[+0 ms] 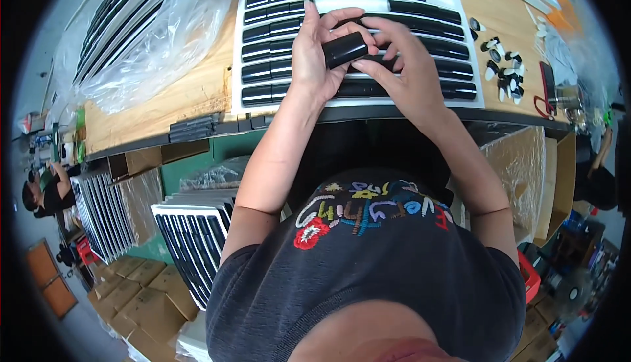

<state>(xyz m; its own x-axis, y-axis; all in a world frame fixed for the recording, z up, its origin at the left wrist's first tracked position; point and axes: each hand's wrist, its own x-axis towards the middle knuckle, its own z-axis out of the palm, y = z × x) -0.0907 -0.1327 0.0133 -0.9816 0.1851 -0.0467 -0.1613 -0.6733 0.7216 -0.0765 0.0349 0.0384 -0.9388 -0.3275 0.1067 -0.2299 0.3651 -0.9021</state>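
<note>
My left hand is turned palm up over a white tray and grips a short, glossy black tube-like piece. The fingers of my right hand are curled in at the right end of that piece, with the thumb against its lower edge. Rows of similar black pieces lie in the tray below. A gap with bare white tray shows in the rows beyond my hands. My palms and fingers hide part of the middle rows.
Several small black-and-white parts lie right of the tray, near a dark flat device. Clear plastic wraps long black strips at left. Dark bars rest along the bench edge. Filled trays and cardboard boxes stand below. Other people are at both sides.
</note>
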